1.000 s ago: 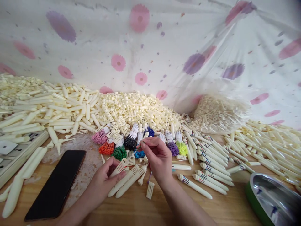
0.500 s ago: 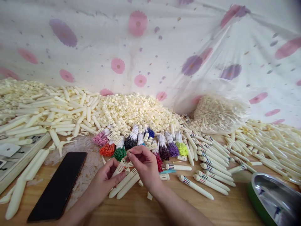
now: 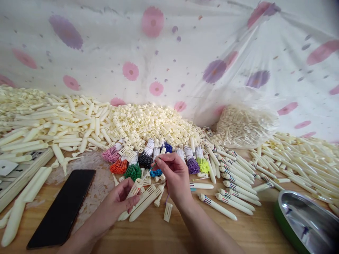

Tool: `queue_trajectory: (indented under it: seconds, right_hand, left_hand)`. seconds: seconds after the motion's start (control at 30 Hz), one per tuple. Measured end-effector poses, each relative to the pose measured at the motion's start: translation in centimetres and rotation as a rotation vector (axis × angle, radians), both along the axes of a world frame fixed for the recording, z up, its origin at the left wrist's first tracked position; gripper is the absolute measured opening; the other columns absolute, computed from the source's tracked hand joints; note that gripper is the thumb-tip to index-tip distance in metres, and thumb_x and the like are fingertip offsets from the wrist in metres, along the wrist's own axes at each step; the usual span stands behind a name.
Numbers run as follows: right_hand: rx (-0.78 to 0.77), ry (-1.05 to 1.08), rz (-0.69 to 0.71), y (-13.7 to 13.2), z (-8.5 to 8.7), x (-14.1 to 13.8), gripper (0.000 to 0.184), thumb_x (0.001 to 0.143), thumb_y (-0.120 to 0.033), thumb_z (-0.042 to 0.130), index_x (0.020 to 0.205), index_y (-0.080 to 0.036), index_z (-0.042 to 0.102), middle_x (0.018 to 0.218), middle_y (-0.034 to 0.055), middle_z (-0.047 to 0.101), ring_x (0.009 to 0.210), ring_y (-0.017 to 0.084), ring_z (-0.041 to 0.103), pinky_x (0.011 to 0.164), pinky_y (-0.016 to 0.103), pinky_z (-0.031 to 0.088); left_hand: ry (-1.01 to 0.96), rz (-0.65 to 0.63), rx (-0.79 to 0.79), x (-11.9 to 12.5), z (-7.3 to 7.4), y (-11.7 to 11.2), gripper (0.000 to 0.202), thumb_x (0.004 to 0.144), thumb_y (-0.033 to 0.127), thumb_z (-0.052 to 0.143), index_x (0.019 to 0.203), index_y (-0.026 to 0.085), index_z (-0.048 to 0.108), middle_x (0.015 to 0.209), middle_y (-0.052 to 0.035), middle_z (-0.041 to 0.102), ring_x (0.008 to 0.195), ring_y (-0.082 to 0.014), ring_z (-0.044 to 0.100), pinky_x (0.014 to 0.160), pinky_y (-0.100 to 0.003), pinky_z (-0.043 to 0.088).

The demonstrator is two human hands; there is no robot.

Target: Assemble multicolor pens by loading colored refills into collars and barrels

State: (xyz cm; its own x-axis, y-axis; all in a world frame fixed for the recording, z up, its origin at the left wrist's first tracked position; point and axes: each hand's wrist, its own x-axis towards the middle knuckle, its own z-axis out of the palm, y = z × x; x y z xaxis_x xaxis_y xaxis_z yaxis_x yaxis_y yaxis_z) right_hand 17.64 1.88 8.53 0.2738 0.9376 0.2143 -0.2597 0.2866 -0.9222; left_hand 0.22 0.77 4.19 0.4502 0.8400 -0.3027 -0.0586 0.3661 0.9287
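Observation:
My left hand (image 3: 116,203) is closed around a cream slotted pen top (image 3: 136,187), whose open end faces up and right. A spot of orange shows in its slots. With thumb and forefinger pinched, my right hand (image 3: 174,174) holds a thin pen refill (image 3: 148,173) slanting down toward that open end. Whether its lower tip is inside, I cannot tell. Cream pen barrels (image 3: 145,206) lie under my hands, beside a loose slotted top (image 3: 167,211). Just beyond are bundles of coloured refills, among them green (image 3: 133,171), orange (image 3: 118,166) and purple (image 3: 192,164).
Heaped cream slotted parts (image 3: 156,123) cover the back. Assembled pens (image 3: 218,206) lie in rows at right, near a green-sided metal tin (image 3: 280,215). A black phone (image 3: 62,208) rests at left. A clear bag of small parts (image 3: 243,125) stands behind.
My right hand has drawn up and right from the slotted top, and the pale refill between is now visible. My left hand stays almost still. The view has shifted slightly.

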Motion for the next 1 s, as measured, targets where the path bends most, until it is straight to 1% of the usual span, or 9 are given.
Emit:
queue_trajectory:
  seconds: [0.13, 0.23, 0.37, 0.43, 0.53, 0.6, 0.77, 0.9, 1.0]
  right_hand:
    - [-0.051, 0.031, 0.055, -0.1, -0.2, -0.5, 0.017, 0.070, -0.029, 0.073, 0.072, -0.019, 0.060, 0.064, -0.0023, 0.064, 0.057, 0.011, 0.063, 0.055, 0.024, 0.053]
    - [-0.041, -0.020, 0.087, -0.4, -0.5, -0.9, 0.017, 0.071, -0.030, 0.071, 0.071, -0.019, 0.058, 0.065, -0.0016, 0.063, 0.056, 0.012, 0.063, 0.054, 0.025, 0.053]
    - [-0.028, -0.219, 0.144, -0.8, -1.1, -1.4, 0.013, 0.074, -0.029, 0.067, 0.072, -0.019, 0.058, 0.069, 0.0007, 0.063, 0.059, 0.012, 0.060, 0.056, 0.025, 0.051]
    - [-0.031, -0.366, 0.131, -0.9, -1.3, -1.4, 0.011, 0.075, -0.027, 0.066, 0.071, -0.019, 0.060, 0.068, 0.0009, 0.062, 0.059, 0.012, 0.057, 0.056, 0.024, 0.049]
    - [-0.035, -0.574, 0.106, -0.8, -1.2, -1.1, 0.012, 0.074, -0.026, 0.067, 0.067, -0.019, 0.061, 0.066, -0.0005, 0.059, 0.058, 0.011, 0.050, 0.053, 0.022, 0.043]
    - [-0.051, -0.640, 0.155, -0.7, -1.0, -0.8, 0.014, 0.075, -0.025, 0.067, 0.064, -0.019, 0.059, 0.063, -0.0022, 0.054, 0.056, 0.010, 0.045, 0.049, 0.020, 0.037]
    - [-0.089, -0.647, 0.361, -0.4, -0.6, -0.4, 0.018, 0.079, -0.029, 0.063, 0.066, -0.018, 0.058, 0.058, -0.0053, 0.046, 0.052, 0.008, 0.038, 0.046, 0.018, 0.031]
    - [-0.062, -0.659, 0.368, -0.3, -0.5, -0.2, 0.019, 0.079, -0.032, 0.064, 0.067, -0.017, 0.060, 0.063, -0.0036, 0.049, 0.056, 0.009, 0.042, 0.051, 0.020, 0.033]
    - [-0.053, -0.657, 0.359, -0.3, -0.6, -0.3, 0.027, 0.079, -0.037, 0.063, 0.062, -0.017, 0.056, 0.060, -0.0045, 0.046, 0.054, 0.008, 0.039, 0.049, 0.020, 0.031]
  left_hand:
    - [-0.002, -0.008, -0.006, 0.1, 0.0, 0.1, 0.035, 0.066, 0.042, 0.076, 0.069, 0.019, 0.050, 0.067, 0.0054, 0.049, 0.057, -0.0090, 0.039, 0.048, -0.018, 0.037]
    - [0.021, -0.010, 0.006, 0.2, 0.2, 0.1, 0.038, 0.064, 0.045, 0.076, 0.067, 0.019, 0.049, 0.066, 0.0057, 0.048, 0.055, -0.0091, 0.039, 0.047, -0.019, 0.037]
    - [0.052, 0.027, 0.056, 0.1, 0.1, 0.2, 0.036, 0.064, 0.046, 0.075, 0.067, 0.020, 0.050, 0.060, 0.0077, 0.045, 0.053, -0.0094, 0.039, 0.047, -0.019, 0.036]
    - [0.072, 0.050, 0.102, 0.0, 0.0, 0.3, 0.033, 0.067, 0.042, 0.074, 0.066, 0.021, 0.049, 0.058, 0.0085, 0.044, 0.052, -0.0095, 0.039, 0.048, -0.019, 0.035]
    - [0.102, 0.078, 0.154, 0.0, -0.1, 0.5, 0.030, 0.068, 0.038, 0.073, 0.065, 0.021, 0.049, 0.057, 0.0087, 0.045, 0.051, -0.0096, 0.040, 0.049, -0.020, 0.035]
    - [0.118, 0.080, 0.167, 0.1, 0.1, 0.5, 0.028, 0.068, 0.036, 0.073, 0.065, 0.021, 0.050, 0.056, 0.0086, 0.046, 0.051, -0.0099, 0.040, 0.049, -0.020, 0.035]
    - [0.137, 0.049, 0.169, 0.0, 0.2, 0.4, 0.025, 0.069, 0.034, 0.072, 0.066, 0.021, 0.051, 0.057, 0.0084, 0.045, 0.053, -0.0104, 0.039, 0.049, -0.020, 0.035]
    - [0.132, 0.028, 0.159, 0.0, -0.1, 0.4, 0.026, 0.071, 0.035, 0.070, 0.067, 0.021, 0.049, 0.058, 0.0086, 0.043, 0.052, -0.0100, 0.038, 0.048, -0.020, 0.035]
    - [0.129, 0.017, 0.166, 0.0, -0.3, 0.4, 0.028, 0.070, 0.034, 0.071, 0.066, 0.021, 0.048, 0.058, 0.0088, 0.042, 0.053, -0.0101, 0.039, 0.047, -0.020, 0.036]
